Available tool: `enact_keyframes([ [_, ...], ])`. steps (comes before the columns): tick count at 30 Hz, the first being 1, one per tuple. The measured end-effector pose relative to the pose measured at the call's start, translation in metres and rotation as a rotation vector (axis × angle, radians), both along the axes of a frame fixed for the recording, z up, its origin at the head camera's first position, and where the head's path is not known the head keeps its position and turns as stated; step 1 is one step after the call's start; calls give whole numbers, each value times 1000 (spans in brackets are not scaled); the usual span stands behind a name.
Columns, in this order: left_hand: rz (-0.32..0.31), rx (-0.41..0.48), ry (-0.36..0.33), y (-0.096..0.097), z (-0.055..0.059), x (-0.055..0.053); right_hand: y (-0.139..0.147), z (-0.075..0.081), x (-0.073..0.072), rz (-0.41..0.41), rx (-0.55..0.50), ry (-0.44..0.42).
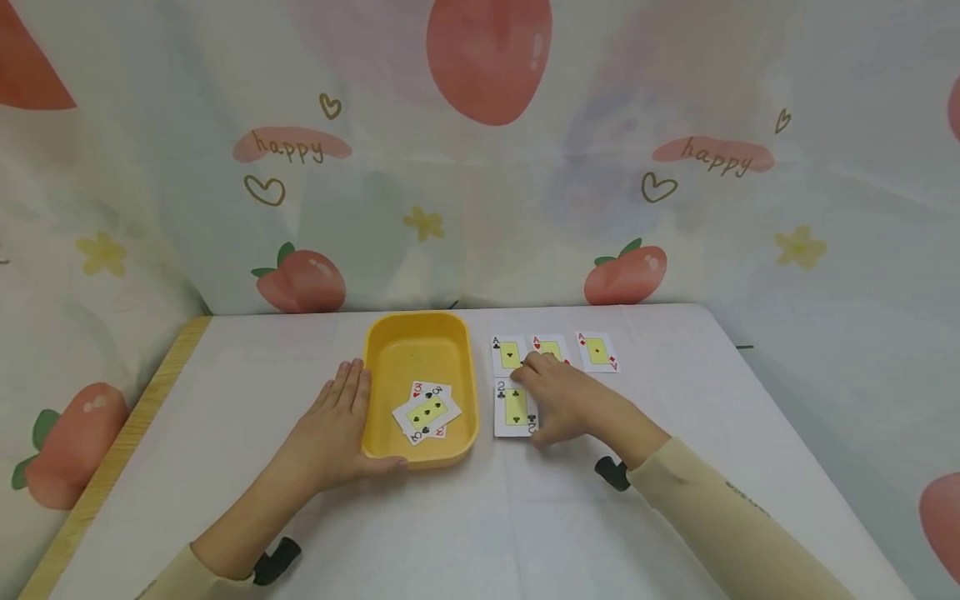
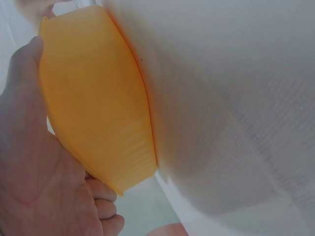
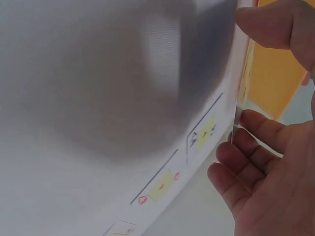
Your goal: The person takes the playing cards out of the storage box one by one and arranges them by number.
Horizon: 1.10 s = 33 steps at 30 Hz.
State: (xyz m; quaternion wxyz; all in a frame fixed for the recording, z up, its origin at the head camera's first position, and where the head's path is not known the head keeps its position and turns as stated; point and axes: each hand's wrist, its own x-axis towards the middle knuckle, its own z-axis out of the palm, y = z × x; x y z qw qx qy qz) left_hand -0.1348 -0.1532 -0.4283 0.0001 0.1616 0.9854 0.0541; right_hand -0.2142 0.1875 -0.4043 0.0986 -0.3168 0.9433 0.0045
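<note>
My right hand (image 1: 564, 398) holds a two of clubs playing card (image 1: 515, 407) by its edges, thumb at the near side and fingers at the far side. In the right wrist view the held card (image 3: 239, 73) is almost edge-on. It sits just below the ace of clubs (image 1: 509, 356). An ace of hearts (image 1: 551, 345), partly behind the fingers, and an ace of diamonds (image 1: 597, 352) continue that row. My left hand (image 1: 330, 425) rests against a yellow tray (image 1: 474, 400), straight fingers along its left side and thumb at the near rim.
Inside the tray, a black-suited card (image 1: 427, 411) lies across a red-suited one (image 1: 417, 388). A white cloth (image 1: 465, 533) covers the table, with a wooden edge (image 1: 112, 442) showing at left. A printed curtain (image 1: 465, 183) hangs behind.
</note>
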Motion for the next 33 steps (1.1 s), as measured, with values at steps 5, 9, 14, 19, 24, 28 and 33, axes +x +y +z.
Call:
enact_keyframes([
  [5, -3, -1, -2, 0, 0, 0, 2, -5, -2, 4, -9, -16],
  [9, -4, -1, -2, -1, 0, 0, 1, -9, -4, -3, 7, -30],
  [14, -2, -4, -3, -1, 0, 0, -1, -12, -8, -10, 34, -37],
  [19, 5, -4, -12, 0, 0, -1, 0, -15, -12, -3, 48, -24],
  [24, 8, -4, -17, 1, 1, 0, 1, -16, -15, -9, 51, -32],
  [28, 8, -3, -16, 1, 2, 0, 1, -16, -16, -18, 54, -37],
  [33, 9, -9, -12, 1, 2, 0, 2, -17, -17, -18, 46, -43],
])
